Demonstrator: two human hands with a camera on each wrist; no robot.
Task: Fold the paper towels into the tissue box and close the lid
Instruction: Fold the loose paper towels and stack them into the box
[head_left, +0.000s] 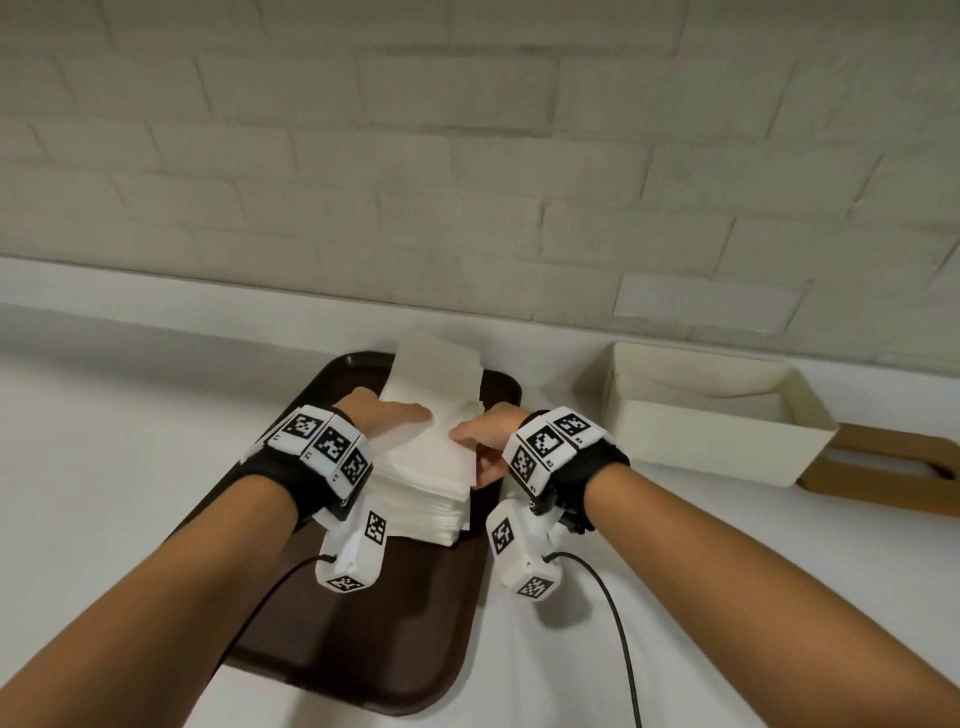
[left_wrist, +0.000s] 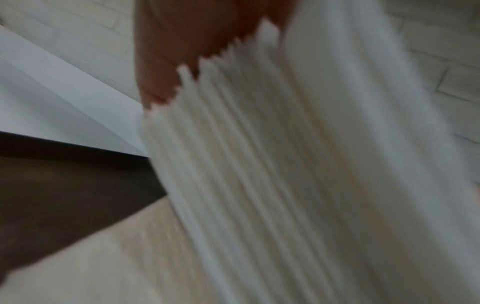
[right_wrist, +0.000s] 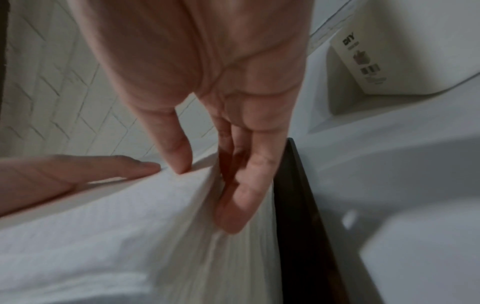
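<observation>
A thick stack of white paper towels (head_left: 431, 467) lies on a dark brown tray (head_left: 363, 623). My left hand (head_left: 387, 415) holds the stack's left side with its thumb on top; its fingers are hidden behind the sheets. In the left wrist view the palm (left_wrist: 182, 51) sits against the towels' edges (left_wrist: 285, 164). My right hand (head_left: 480, 444) grips the right side. Its thumb presses on the top sheet and its fingers (right_wrist: 233, 205) dig into the towels' edge (right_wrist: 103, 236). The upper sheets rise at the far end. The open cream tissue box (head_left: 717, 441) stands to the right.
A wooden lid (head_left: 883, 473) lies flat on the white counter just right of the box. A white brick wall runs behind the counter. Black cables trail from both wrist cameras over the tray's near end (right_wrist: 298, 205) and the counter.
</observation>
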